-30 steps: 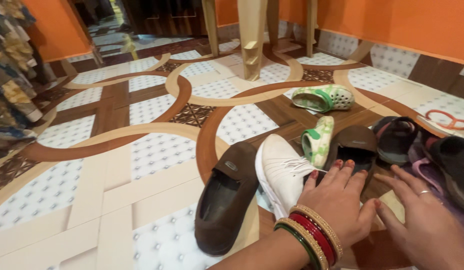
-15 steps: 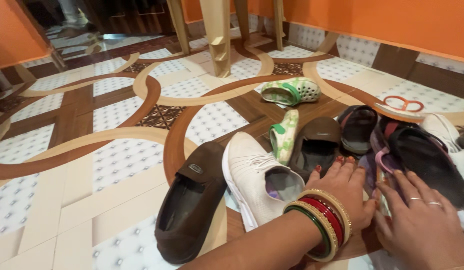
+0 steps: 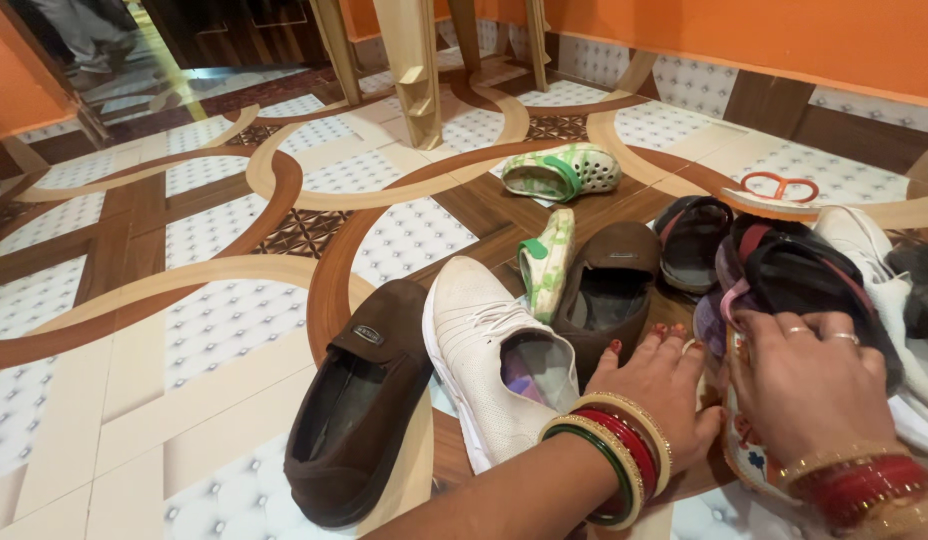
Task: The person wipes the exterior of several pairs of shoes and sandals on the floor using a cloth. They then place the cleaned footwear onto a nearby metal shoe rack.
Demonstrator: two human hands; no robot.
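Both hands have slid further in among the shoes since a moment ago, and the pile now sits closer. The left hand (image 3: 664, 385) lies flat, fingers spread and released, tips touching the heel of the brown shoe (image 3: 612, 290) just beside the white sneaker (image 3: 499, 355). The right hand (image 3: 809, 385) curls loosely over a patterned sandal (image 3: 749, 455), mostly hidden beneath it; whether it grips, I cannot tell. A black sandal (image 3: 799, 285) lies just beyond. Another brown shoe (image 3: 359, 400) lies left; the white sneaker's opening shows a purple lining.

Both wrists wear red, green and gold bangles (image 3: 624, 455); nails painted red.
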